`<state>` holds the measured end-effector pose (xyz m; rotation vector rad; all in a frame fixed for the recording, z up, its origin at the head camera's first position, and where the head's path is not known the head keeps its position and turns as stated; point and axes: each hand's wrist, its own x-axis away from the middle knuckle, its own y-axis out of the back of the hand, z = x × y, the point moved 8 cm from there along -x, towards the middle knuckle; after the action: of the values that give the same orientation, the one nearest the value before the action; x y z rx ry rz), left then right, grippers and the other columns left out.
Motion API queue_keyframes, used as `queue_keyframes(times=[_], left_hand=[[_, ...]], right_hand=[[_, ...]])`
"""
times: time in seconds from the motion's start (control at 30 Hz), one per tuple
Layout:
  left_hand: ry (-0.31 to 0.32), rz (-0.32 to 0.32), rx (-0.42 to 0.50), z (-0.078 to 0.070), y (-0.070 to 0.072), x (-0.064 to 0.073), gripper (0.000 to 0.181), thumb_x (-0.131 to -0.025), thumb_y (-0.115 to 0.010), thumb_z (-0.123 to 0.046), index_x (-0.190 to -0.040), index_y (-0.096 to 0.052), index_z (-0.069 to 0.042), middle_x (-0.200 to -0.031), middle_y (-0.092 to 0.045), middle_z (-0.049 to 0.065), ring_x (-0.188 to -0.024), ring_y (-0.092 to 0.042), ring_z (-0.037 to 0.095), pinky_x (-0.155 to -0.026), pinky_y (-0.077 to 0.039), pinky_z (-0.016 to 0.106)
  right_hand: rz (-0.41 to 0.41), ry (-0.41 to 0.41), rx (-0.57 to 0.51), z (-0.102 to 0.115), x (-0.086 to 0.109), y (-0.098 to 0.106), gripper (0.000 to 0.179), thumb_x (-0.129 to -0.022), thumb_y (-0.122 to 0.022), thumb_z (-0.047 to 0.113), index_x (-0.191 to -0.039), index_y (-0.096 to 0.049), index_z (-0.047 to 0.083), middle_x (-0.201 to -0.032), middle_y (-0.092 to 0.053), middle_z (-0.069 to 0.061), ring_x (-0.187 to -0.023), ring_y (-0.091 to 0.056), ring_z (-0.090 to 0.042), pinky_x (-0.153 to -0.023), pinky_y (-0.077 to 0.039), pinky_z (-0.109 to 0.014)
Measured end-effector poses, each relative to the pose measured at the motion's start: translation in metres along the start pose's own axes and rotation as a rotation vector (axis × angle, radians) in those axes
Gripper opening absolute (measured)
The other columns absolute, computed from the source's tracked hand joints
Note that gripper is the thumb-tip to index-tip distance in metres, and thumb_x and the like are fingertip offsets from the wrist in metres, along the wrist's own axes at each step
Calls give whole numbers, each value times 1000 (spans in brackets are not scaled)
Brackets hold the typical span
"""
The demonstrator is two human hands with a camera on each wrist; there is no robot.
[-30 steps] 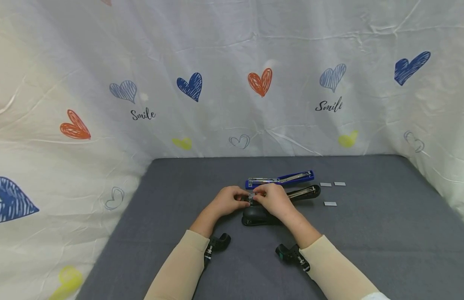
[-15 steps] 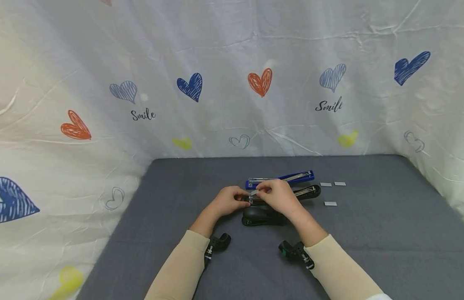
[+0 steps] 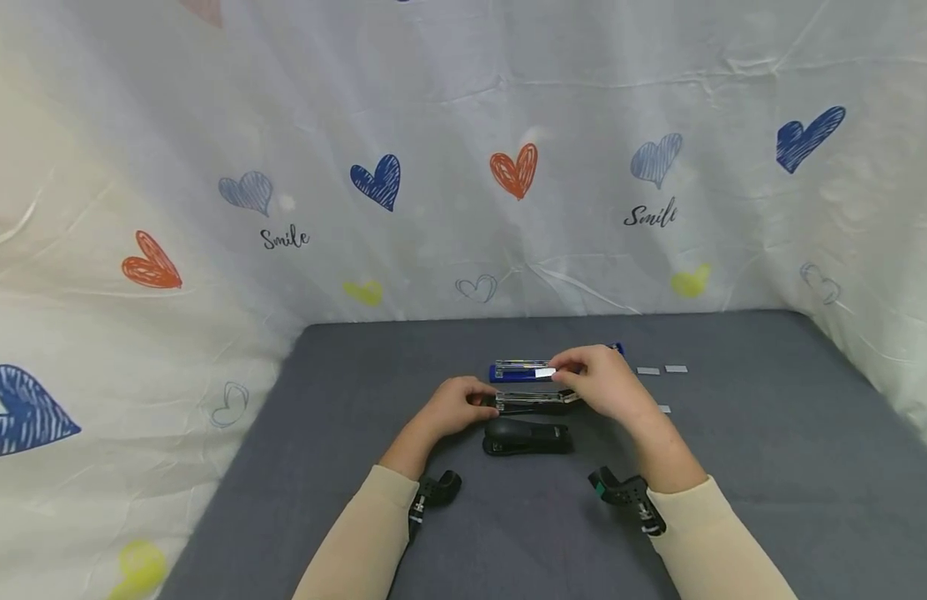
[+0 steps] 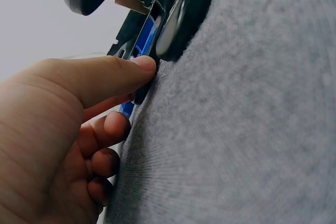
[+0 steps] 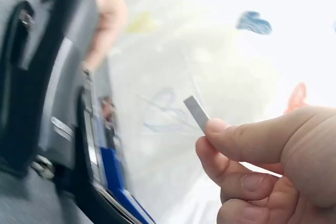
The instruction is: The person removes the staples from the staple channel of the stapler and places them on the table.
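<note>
An opened black stapler lies on the grey cloth, its metal staple channel exposed. At its left end my left hand grips the base between thumb and fingers; the left wrist view shows the thumb pressed on the black edge. My right hand pinches a short strip of staples between thumb and forefinger. In the head view the strip overlaps an opened blue stapler behind the black one. That hand hides part of both opened staplers' right ends.
A closed black stapler lies in front of the opened one. Loose staple strips rest on the grey cloth to the right, one partly behind the right hand. A white curtain with printed hearts hangs behind the table.
My right hand has lifted the staple strip away from the black stapler's channel and moved right and back with it. The left hand keeps its grip. The head view has tilted slightly.
</note>
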<state>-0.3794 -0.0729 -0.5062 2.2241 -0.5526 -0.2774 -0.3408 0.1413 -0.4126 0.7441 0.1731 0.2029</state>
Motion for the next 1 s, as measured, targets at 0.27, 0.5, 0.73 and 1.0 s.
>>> queue_keyframes(times=[0.27,0.5,0.73,1.0], left_hand=[[-13,-10,19,4,-1,2,35,-92,-80,-22,-124,-76,-9,-78,-53,-1,-68,-47,13,-64,-38,31],[-21,-12,18,3,-2,1,35,-92,-80,-22,-124,-76,-9,-79,-53,-2,-69,-47,12,-65,-39,31],[-12,-4,9,3,-2,0,35,-92,-80,-22,-124,-76,-9,-80,-53,-2,-70,-47,12,-65,-39,30],[-22,-5,-6,0,0,0,36,-92,-80,-21,-125,-75,-9,-78,-53,-2,-68,-46,12,-65,-38,30]], right_hand=[[-31,-17,30,-11,9,32,21,-99,-71,14,-116,-76,3,-101,-72,-8,-76,-58,-19,-66,-48,-36],[-47,-43,35,-31,18,58,25,-99,-71,16,-120,-75,4,-112,-71,-14,-88,-62,-24,-74,-49,-40],[-47,-93,41,-54,27,79,31,-100,-70,22,-125,-73,5,-121,-69,-17,-96,-63,-27,-80,-48,-42],[-65,-140,52,-85,35,98,35,-102,-67,24,-127,-71,0,-125,-66,-23,-103,-62,-35,-84,-49,-50]])
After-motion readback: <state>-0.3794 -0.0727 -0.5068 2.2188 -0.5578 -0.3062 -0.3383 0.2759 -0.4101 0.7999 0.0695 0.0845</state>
